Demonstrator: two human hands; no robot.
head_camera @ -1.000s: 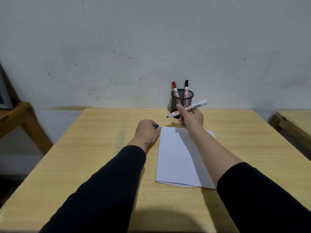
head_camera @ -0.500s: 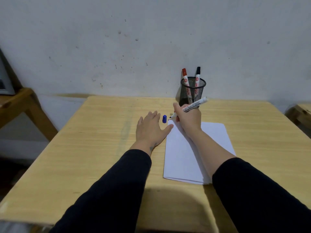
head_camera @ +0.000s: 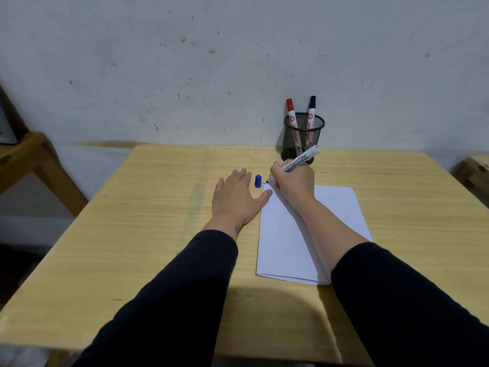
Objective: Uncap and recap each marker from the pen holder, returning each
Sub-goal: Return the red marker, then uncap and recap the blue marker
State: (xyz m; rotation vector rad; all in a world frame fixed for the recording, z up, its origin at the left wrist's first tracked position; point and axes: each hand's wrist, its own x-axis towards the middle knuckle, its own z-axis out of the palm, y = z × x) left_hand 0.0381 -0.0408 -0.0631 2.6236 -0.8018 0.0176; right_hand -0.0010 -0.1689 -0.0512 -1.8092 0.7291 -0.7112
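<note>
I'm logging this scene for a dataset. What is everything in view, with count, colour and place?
table: 1, light wood, centre
pen holder: 1, black mesh, far edge of the table by the wall
capped markers: 2, red cap and black cap, upright in the pen holder
uncapped marker: 1, white barrel, in the right hand, tip at the paper's far left corner
marker cap: 1, blue, standing on the table between the hands
paper: 1, white, under the right forearm
side furniture: wooden, partly visible at both edges
left hand: flat on the table, open
right hand: gripping the marker
sleeves: 2, black
</note>
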